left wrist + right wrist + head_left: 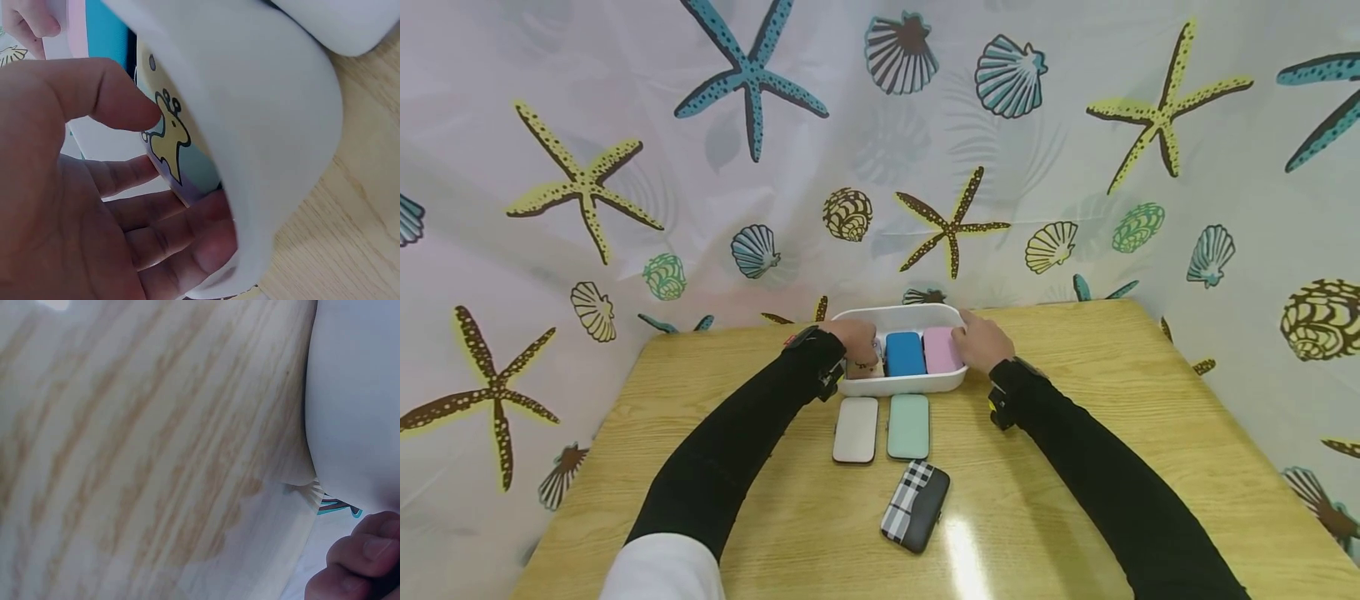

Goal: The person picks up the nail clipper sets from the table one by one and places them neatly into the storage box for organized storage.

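Observation:
A white oval bin (917,384) stands at the back of the wooden table. Inside its left end my left hand (859,340) holds a small flat case with a giraffe picture (167,147). The left wrist view shows the thumb on the printed face and the fingers along its edge. To the right of that case, a blue case (905,355) and a pink case (941,352) sit side by side in the bin. My right hand (985,342) grips the bin's right end, its fingers curled in the right wrist view.
In front of the bin a white case (855,430) and a mint green case (908,427) lie on the table (1052,500). Nearer to me lies a black case with a checked half (916,506). A curtain with starfish and shells (865,125) hangs behind and at both sides.

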Demonstrator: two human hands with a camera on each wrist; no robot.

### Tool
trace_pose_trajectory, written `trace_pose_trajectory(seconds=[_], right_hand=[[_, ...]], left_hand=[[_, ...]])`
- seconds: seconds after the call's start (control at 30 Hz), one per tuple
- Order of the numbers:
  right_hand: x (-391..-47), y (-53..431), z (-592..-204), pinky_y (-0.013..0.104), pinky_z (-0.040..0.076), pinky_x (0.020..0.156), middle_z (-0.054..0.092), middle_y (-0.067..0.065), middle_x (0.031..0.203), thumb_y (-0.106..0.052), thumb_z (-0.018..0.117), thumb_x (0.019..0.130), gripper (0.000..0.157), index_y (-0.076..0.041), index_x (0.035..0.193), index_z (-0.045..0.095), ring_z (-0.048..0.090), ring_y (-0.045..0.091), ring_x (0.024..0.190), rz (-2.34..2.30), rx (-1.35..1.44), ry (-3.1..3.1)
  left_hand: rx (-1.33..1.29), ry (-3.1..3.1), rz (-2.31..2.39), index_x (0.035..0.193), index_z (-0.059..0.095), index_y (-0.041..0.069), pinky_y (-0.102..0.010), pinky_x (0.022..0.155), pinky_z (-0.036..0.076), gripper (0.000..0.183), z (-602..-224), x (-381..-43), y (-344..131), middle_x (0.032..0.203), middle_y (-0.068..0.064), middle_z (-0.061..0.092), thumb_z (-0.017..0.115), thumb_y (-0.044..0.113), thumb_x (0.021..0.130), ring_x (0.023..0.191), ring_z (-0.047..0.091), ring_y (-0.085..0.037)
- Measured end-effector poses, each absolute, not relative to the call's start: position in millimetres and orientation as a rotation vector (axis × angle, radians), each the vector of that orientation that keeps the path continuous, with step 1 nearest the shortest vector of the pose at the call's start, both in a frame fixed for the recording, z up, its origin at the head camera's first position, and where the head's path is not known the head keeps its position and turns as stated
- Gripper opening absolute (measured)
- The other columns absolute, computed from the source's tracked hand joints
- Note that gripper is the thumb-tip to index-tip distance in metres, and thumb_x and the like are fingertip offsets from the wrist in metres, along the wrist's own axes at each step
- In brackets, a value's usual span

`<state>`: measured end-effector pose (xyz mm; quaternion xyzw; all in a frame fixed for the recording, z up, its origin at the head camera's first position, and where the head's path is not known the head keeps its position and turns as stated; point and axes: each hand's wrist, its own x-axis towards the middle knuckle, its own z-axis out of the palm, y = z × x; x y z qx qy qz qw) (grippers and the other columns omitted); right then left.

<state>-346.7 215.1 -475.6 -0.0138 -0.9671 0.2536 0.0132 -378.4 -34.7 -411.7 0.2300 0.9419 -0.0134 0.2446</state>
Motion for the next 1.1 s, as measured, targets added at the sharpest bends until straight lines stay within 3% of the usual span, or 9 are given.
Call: trace_pose_trajectory(seconds=[0.3,0.53,0.83,1.1], right_hand=[[-343.6,212.8,-481.2,0.04,0.045,0.069,0.068,0.018,0.123,-0.031,0.038,0.104,0.054,-0.012,0.155,0.04,0.062,0.028,0.081,0.797,-0.035,-3.017],[-339.1,212.3,-477.6,0.038,0.042,0.066,0.069,0.018,0.115,-0.031,0.037,0.104,0.055,-0.011,0.156,0.037,0.06,0.028,0.078,0.806,-0.044,-3.04],[-341.9,213.2,-469.7,0.042,0.045,0.076,0.062,0.018,0.134,-0.031,0.037,0.105,0.056,-0.011,0.157,0.036,0.06,0.03,0.092,0.828,-0.04,-3.054],[-345.7,215.2,-470.3,0.04,0.044,0.074,0.066,0.017,0.126,-0.032,0.035,0.105,0.056,-0.011,0.157,0.036,0.061,0.029,0.087,0.818,-0.035,-3.048]], left_hand=[[0.61,2.59,-0.045,0.134,0.054,0.007,-0.036,0.079,0.041,0.044,-429.0,-382.8,-38.3,0.106,-0.007,0.058,0.061,0.029,0.096,0.096,0.055,-0.023],[0.668,2.64,-0.006,0.142,0.051,0.006,-0.037,0.088,0.046,0.049,-420.4,-365.7,-42.4,0.122,-0.01,0.062,0.059,0.029,0.1,0.101,0.054,-0.023],[0.937,2.865,0.077,0.139,0.057,0.005,-0.04,0.099,0.051,0.047,-396.0,-327.1,-50.6,0.128,-0.012,0.064,0.063,0.028,0.098,0.107,0.06,-0.024],[1.23,2.934,0.101,0.129,0.065,0.008,-0.034,0.084,0.055,0.04,-388.5,-279.4,-51.7,0.116,-0.006,0.067,0.065,0.03,0.095,0.102,0.061,-0.02]])
